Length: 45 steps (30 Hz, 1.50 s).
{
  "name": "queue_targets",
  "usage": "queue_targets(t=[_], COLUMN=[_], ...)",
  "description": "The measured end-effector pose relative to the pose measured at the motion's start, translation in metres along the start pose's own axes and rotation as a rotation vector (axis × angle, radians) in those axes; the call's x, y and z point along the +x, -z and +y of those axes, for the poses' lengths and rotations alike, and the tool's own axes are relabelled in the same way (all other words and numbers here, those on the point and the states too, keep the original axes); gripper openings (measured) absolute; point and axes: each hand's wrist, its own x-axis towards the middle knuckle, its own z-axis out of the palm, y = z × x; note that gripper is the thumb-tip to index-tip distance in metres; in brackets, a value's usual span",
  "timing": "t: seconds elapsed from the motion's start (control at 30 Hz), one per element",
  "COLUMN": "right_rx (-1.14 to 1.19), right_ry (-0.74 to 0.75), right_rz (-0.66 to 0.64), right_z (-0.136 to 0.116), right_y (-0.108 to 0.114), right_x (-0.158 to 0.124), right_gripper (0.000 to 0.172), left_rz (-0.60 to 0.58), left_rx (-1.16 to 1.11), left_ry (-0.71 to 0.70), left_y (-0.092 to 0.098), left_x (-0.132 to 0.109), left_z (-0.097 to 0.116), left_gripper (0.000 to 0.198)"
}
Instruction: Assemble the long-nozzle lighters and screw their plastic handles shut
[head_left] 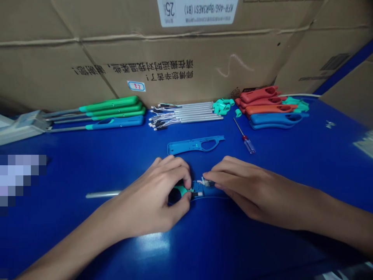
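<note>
Centre of the table (291,241): a half-built lighter (194,192) lies open under both hands. Left hand (155,194), fingers pinched on the teal collar (182,189) where the metal tube (102,194) runs out to 9 o'clock. Right hand (247,186), fingertips closed on a small valve part (205,181) in the blue shell. The assembly looks light, stiff and fiddly; best held by collar and shell, not the thin wires. At 12 o'clock lies the spare shell half (195,145); at 1 o'clock, a screwdriver (245,138).
</note>
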Motion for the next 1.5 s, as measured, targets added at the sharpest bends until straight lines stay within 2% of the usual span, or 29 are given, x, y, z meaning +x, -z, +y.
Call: queue_targets(t=[0.3, 0.63, 0.87, 1.07, 1.23, 1.5], right_rx=[-0.027, 0.005, 0.041, 0.073, 0.115, 0.132], right_ry=[-0.013, -0.017, -0.061, -0.051, -0.027, -0.01], right_rz=[-0.026, 0.037, 0.02, -0.006, -0.018, 0.018], right_z=[-0.001, -0.002, -0.003, -0.007, -0.009, -0.011], right_y=[-0.002, -0.003, -0.007, -0.01, -0.011, -0.013], right_x=[0.001, 0.002, 0.001, 0.002, 0.003, 0.003], right_gripper=[0.034, 0.025, 0.022, 0.026, 0.027, 0.028], left_rz=[-0.05, -0.052, -0.092, -0.142, -0.123, -0.187], left_rx=[-0.059, -0.02, -0.043, -0.081, -0.063, -0.045], left_ry=[0.023, 0.013, 0.028, 0.029, -0.011, 0.008], left_y=[0.001, 0.001, 0.003, 0.005, 0.005, 0.007], left_x=[-0.001, -0.001, 0.003, 0.0, -0.003, -0.005], left_z=[-0.003, 0.0, 0.0, 0.0, 0.001, 0.001], left_gripper=[0.01, 0.007, 0.006, 0.008, 0.008, 0.007])
